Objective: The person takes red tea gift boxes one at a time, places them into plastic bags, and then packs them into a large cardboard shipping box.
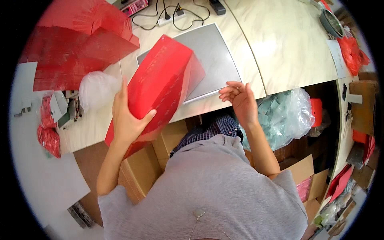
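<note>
A long red box [158,76], slightly smeared by motion, is tilted in the grip of my left hand [127,114]. My thumb lies over its near side, and the fingers reach round its left edge. A clear film or flap stands out from the box's right side. My right hand [239,101] is raised to the right of the box, fingers loosely apart and nothing in it. Beneath the box, partly covered by it, a flat grey metal-topped plate [216,52] rests on the table.
Red wrapped packages [76,52] are stacked at the far left, with a white plastic bag [96,90] beside them. A power strip [172,19] with black cables lies at the back of the table [288,44]. Bagged greenish packets [280,116] fill the space under the right side. Open cardboard boxes [138,168] stand below.
</note>
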### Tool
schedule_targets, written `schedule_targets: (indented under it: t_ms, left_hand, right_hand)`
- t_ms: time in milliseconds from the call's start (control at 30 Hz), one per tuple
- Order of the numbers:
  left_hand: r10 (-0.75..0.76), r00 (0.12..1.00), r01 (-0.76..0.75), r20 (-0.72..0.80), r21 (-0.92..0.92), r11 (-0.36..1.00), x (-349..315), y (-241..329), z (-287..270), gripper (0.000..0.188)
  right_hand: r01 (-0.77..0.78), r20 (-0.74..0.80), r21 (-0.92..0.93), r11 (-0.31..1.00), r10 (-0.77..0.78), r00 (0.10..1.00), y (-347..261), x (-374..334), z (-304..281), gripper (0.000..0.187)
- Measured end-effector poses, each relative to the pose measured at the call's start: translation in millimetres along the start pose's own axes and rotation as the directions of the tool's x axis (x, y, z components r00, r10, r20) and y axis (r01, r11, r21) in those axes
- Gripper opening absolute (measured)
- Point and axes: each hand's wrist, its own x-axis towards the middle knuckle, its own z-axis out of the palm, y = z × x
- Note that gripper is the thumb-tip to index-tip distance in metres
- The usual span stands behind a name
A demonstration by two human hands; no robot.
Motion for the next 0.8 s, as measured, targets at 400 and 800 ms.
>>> schedule_targets:
  t_ms: [400,800]
  left_hand:
    - [-0.561,0.724,-0.307,-0.400,-0.916,0.257,-133,-128,-67,0.077]
    - [-0.801,0.439,-0.804,-0.408,-0.577,-0.147,-128,-195,54,0.064]
  right_hand:
    - [0.147,0.427,-0.315,0.938,0.002,0.904,75,-10,85,0.058]
    - [0.395,0.808,-0.538,0.745,0.322,0.493,78,-48,126,0.119]
